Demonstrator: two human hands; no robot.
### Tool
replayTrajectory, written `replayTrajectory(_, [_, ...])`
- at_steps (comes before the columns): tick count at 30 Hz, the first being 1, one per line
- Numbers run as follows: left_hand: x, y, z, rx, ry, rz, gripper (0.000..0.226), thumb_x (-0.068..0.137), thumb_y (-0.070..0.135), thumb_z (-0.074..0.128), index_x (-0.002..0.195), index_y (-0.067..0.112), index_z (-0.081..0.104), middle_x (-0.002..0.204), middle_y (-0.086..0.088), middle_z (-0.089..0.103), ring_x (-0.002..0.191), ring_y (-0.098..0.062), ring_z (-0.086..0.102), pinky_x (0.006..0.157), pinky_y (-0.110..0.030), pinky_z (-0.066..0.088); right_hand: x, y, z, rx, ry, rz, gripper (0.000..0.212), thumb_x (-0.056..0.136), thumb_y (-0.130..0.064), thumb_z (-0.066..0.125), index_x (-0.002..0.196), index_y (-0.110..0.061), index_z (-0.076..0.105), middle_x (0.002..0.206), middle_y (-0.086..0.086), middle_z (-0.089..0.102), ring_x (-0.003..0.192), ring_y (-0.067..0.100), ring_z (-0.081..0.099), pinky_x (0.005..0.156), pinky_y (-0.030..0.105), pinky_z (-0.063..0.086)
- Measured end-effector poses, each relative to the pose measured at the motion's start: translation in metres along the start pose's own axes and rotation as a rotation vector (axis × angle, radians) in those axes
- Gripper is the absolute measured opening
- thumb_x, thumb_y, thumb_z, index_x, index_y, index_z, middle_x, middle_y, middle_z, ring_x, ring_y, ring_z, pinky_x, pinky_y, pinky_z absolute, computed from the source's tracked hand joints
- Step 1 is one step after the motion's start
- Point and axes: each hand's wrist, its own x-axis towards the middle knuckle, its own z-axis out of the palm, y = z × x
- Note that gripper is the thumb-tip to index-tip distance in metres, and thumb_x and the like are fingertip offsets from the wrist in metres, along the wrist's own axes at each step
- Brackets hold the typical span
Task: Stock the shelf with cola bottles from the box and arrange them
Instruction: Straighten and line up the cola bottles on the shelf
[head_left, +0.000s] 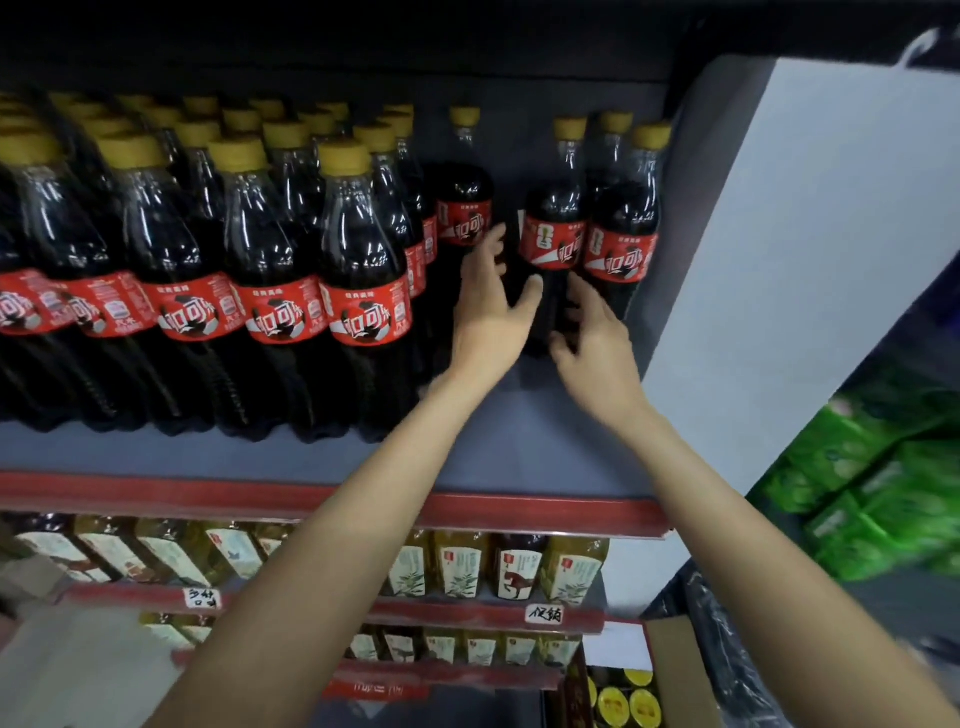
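Yellow-capped cola bottles (363, 270) filled the left side of the grey shelf (519, 447); three more stood near its right edge; both hands reached one cola bottle (553, 228) there; the left hand (488, 306) curled round its left side; the right hand (592, 332) touched its right side, fingers bent; the box (670, 670) sat low down, below the shelf's right corner.

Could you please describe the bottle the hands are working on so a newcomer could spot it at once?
Find the top shelf packed with yellow-capped cola. Near its right end, both hands frame one cola bottle. It stands leftmost of the right-hand cluster, just past the gap.
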Motion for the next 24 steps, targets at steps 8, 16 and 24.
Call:
replayTrajectory(8, [0.036,-0.008,0.036,0.042,-0.069,-0.023,0.079,0.086,0.023,0.069,0.147,0.009,0.020,0.147,-0.011,0.035,0.132,-0.023,0.041,0.105,-0.037,0.039,0.006,0.002,0.010,-0.034,-0.100,0.063,0.075,0.089,0.003,0.051,0.152,-0.004,0.011,0.150,0.021,0.031,0.127,0.036,0.042,0.089,0.024,0.033])
replayTrajectory(16, [0.016,-0.012,0.011,0.117,-0.151,-0.030,0.076,0.098,0.021,0.049,0.152,0.020,-0.005,0.155,-0.007,0.027,0.136,-0.021,0.038,0.101,-0.023,0.032,0.017,-0.004,0.007,-0.021,-0.041,0.016,0.080,0.086,-0.010,0.064,0.150,-0.011,0.017,0.145,0.013,0.040,0.125,0.031,0.049,0.097,0.048,0.045])
replayTrajectory(24, [-0.042,0.018,-0.033,0.361,0.047,0.369,0.056,0.093,0.010,0.055,0.145,0.012,0.036,0.147,-0.007,0.043,0.136,-0.021,0.038,0.109,-0.016,0.025,0.030,-0.023,0.016,0.065,-0.075,0.104,0.098,0.082,-0.021,0.069,0.151,-0.036,0.001,0.146,0.007,0.044,0.115,0.033,0.059,0.092,0.047,0.049])
